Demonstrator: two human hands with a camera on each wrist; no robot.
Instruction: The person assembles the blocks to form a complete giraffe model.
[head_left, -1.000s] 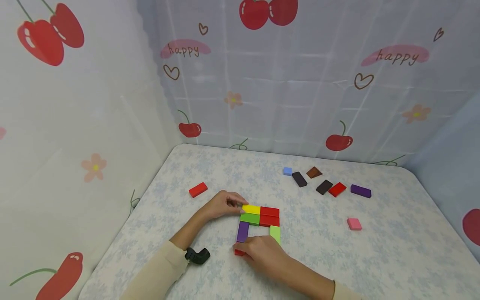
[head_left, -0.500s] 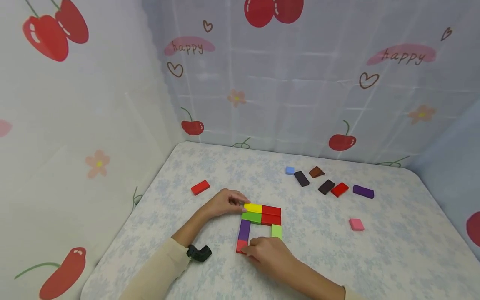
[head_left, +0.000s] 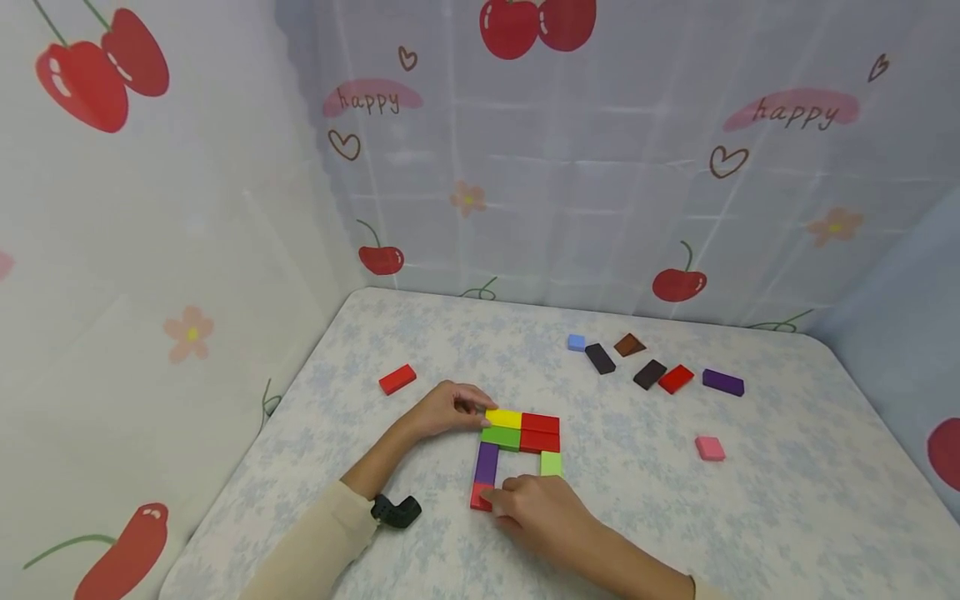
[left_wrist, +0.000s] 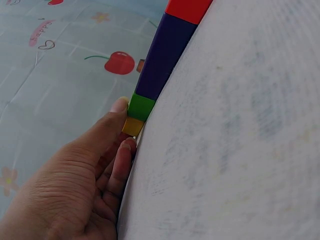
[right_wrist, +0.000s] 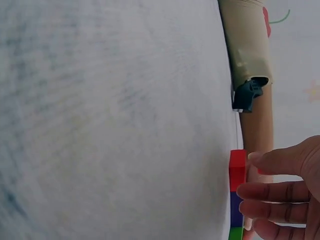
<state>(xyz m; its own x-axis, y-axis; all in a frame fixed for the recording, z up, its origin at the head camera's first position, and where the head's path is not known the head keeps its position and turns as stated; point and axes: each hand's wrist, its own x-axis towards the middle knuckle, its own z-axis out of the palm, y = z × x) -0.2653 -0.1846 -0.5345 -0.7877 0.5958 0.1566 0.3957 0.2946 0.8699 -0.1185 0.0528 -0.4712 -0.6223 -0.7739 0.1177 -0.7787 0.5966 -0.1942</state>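
Flat coloured blocks lie joined on the table in the head view. A yellow block [head_left: 504, 419] and a green block [head_left: 501, 437] sit at the far left, beside two red blocks [head_left: 540, 433]. A purple block [head_left: 486, 463] runs toward me and ends at a red block [head_left: 482, 497]. Opposite it lies a light green block [head_left: 551, 464], partly hidden by my right hand. My left hand [head_left: 450, 410] pinches the yellow block's left end, thumb tip by the green one [left_wrist: 141, 105]. The fingertips of my right hand [head_left: 542, 510] touch the near red block [right_wrist: 237, 170], fingers fairly straight.
A single red block [head_left: 397, 379] lies at the left. Toward the back right are a small blue block [head_left: 576, 342], dark blocks [head_left: 600, 358], a brown triangular block [head_left: 630, 344], a red block [head_left: 677, 379] and a purple block [head_left: 723, 382]. A pink block [head_left: 709, 448] lies nearer.
My right fingers have drawn slightly right, uncovering the near red block, which now shows in line with the purple one. My left hand has stayed at the yellow block.
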